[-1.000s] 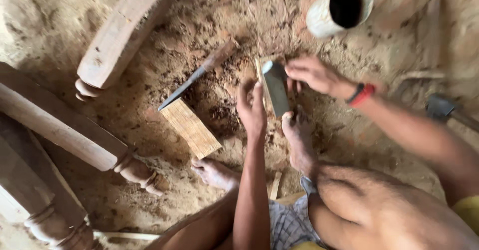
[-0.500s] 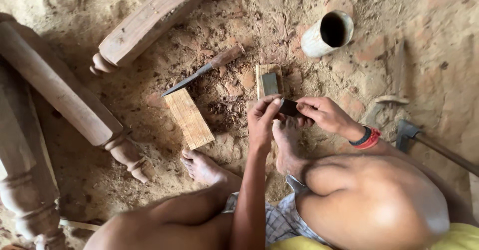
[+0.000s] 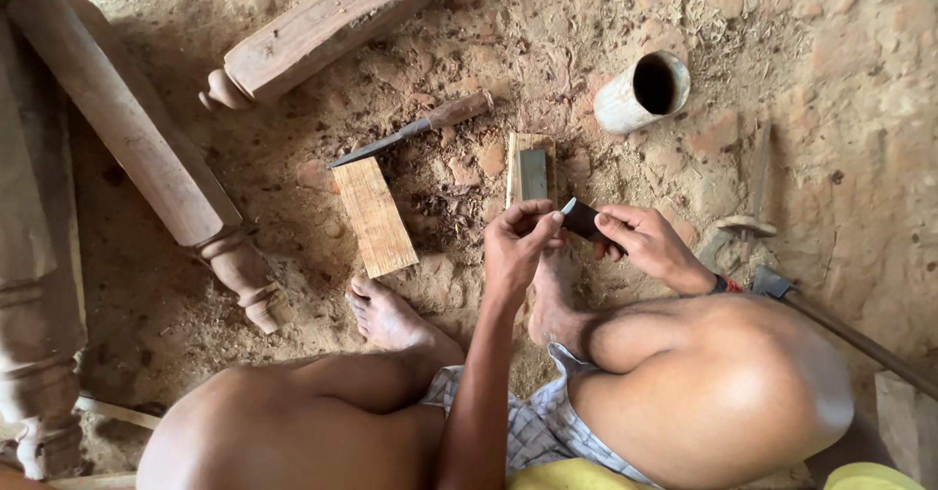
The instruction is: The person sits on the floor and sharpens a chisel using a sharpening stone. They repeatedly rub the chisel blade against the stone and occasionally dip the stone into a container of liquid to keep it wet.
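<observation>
Centrally, a dark flat blade [image 3: 580, 218] is held above the dirt floor [image 3: 840, 80], just in front of the person's feet. The right hand [image 3: 650, 246] grips its rear, fingers closed around it; the left hand [image 3: 516, 246] has its fingers pinched at the pale front edge. Just beyond lies a grey stone in a wooden block [image 3: 531, 170], then a flat board [image 3: 374, 214], a chisel [image 3: 415, 128] and a hollow pipe [image 3: 643, 91]. Judgement: edge-checking wants light fingertip contact across, not along, the edge.
</observation>
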